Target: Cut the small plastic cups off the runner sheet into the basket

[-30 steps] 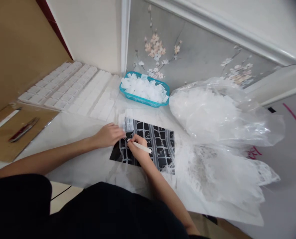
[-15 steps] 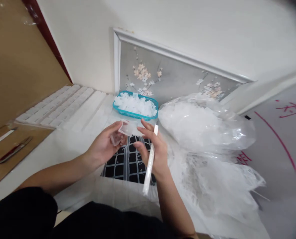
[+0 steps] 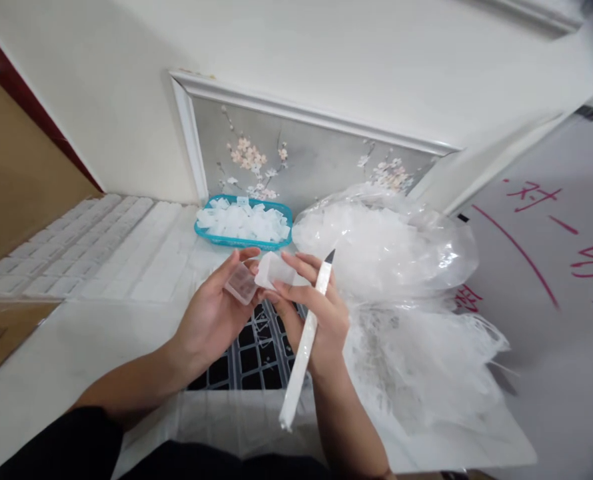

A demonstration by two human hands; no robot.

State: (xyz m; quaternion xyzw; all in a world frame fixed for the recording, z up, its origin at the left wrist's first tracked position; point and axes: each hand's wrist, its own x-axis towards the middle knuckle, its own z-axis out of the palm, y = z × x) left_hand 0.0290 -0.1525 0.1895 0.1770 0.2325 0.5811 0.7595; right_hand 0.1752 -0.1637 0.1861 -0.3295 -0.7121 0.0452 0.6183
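Observation:
A small clear plastic box is held in the fingers of my left hand. Close to its right side, my right hand pinches a translucent white piece between thumb and fingers. A white stick with a dark pointed tip also rests across my right hand, tilted, tip upward. Below both hands lies a black tray with a pale grid, partly covered by them. Behind the hands, a blue basket holds many small translucent pieces.
Rows of small white boxes line the left side. A clear bag of white pieces stands right of the basket, with crumpled plastic nearer me. A board with red writing is at the right.
The view has shifted, so the basket and rows appear further left. The white piece is turned and now sits beside the clear box, whose open-looking side shows more. The stick's dark tip is now visible.

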